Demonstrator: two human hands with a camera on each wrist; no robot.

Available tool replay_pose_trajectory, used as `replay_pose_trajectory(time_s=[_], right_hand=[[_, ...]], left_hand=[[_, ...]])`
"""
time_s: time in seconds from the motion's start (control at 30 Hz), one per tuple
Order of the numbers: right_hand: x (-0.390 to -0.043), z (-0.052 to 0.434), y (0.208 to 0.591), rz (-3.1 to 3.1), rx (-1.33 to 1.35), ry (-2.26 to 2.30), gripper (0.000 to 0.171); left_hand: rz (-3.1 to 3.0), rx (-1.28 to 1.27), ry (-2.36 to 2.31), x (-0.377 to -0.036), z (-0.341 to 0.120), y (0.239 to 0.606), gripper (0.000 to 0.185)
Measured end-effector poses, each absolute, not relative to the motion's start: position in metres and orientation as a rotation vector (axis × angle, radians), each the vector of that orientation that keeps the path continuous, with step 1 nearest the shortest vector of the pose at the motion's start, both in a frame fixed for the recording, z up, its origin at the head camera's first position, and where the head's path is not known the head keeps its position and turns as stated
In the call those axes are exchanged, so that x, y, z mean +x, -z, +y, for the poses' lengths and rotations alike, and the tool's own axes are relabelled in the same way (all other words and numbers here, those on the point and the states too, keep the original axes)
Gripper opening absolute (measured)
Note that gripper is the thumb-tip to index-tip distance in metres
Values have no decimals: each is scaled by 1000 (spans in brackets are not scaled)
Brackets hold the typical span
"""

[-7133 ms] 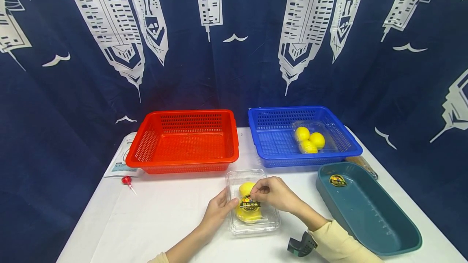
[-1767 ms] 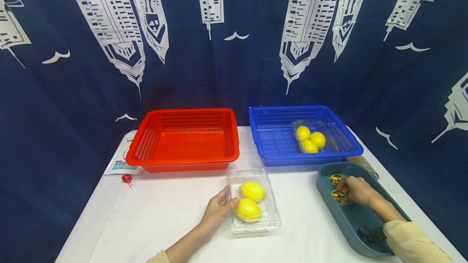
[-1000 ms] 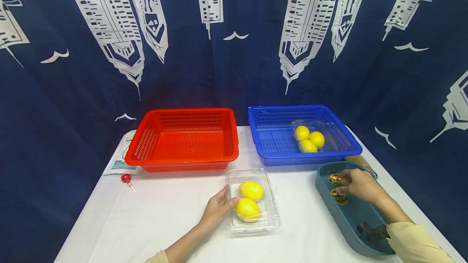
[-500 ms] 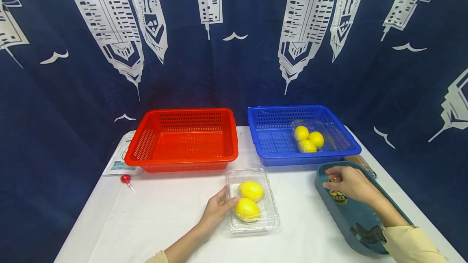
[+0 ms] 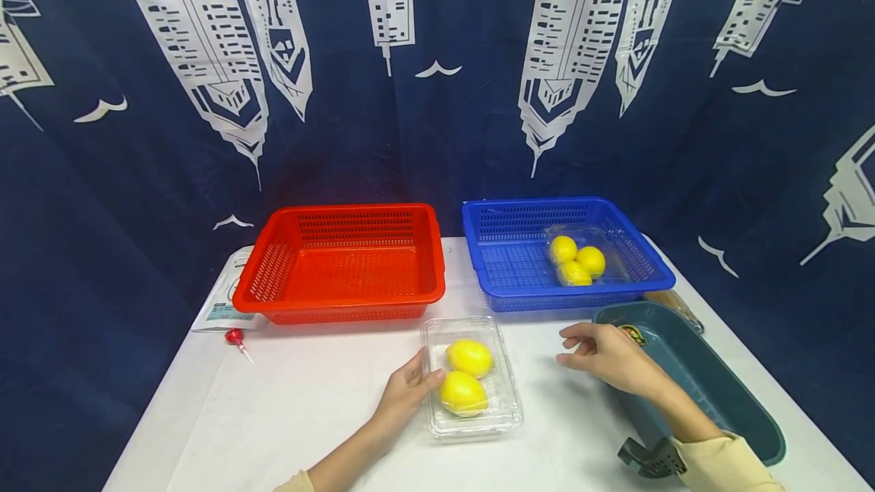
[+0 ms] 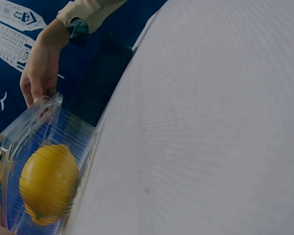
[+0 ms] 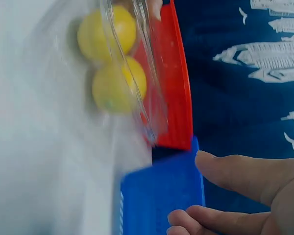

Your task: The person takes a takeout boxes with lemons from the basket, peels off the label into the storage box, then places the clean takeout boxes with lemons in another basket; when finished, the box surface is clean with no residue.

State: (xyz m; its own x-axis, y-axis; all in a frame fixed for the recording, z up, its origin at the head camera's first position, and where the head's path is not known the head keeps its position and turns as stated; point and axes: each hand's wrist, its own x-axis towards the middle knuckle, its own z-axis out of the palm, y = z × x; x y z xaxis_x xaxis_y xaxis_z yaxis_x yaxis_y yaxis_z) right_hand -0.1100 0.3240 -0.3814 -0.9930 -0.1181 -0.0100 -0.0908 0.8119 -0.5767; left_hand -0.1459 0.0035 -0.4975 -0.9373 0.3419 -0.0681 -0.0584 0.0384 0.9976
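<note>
My left hand [image 5: 409, 393] grips the left side of a clear plastic fruit box [image 5: 504, 401], thumb on top, on the white table. Two lemons [image 5: 469, 357] show through its lid, and no label is on it. My right hand [image 5: 608, 359] hovers between the box and a dark green tray [image 5: 766, 431], thumb and fingers apart. Nothing shows between them in the right wrist view. Inside the tray's far end lies a round black-and-gold fruit sticker [image 5: 632, 335], partly behind the right hand. The left wrist view shows one lemon [image 6: 49, 183] through the box's side.
A blue basket [image 5: 492, 298] at the back right holds another clear box with three yellow fruits [image 5: 576, 260]. Left of it stands a red basket [image 5: 342, 311]. A red lollipop [image 5: 235, 337] and a printed packet [image 5: 229, 310] lie at the left.
Earlier my right hand held a sticker over the box; the sticker then lay in the green tray. The hand has since left the tray, moving left toward the box. My left hand has stayed.
</note>
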Motion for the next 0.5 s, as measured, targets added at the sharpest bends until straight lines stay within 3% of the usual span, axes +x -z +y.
replay_pose_trajectory(time_s=[0.27,0.5], right_hand=[[-114,288,412,2815,-39,1210,48],[-118,267,434,2628,61,1445,62]], left_hand=[[2020,305,-1981,-146,3,495,76],[1958,302,-2007,-146,2,496,74]])
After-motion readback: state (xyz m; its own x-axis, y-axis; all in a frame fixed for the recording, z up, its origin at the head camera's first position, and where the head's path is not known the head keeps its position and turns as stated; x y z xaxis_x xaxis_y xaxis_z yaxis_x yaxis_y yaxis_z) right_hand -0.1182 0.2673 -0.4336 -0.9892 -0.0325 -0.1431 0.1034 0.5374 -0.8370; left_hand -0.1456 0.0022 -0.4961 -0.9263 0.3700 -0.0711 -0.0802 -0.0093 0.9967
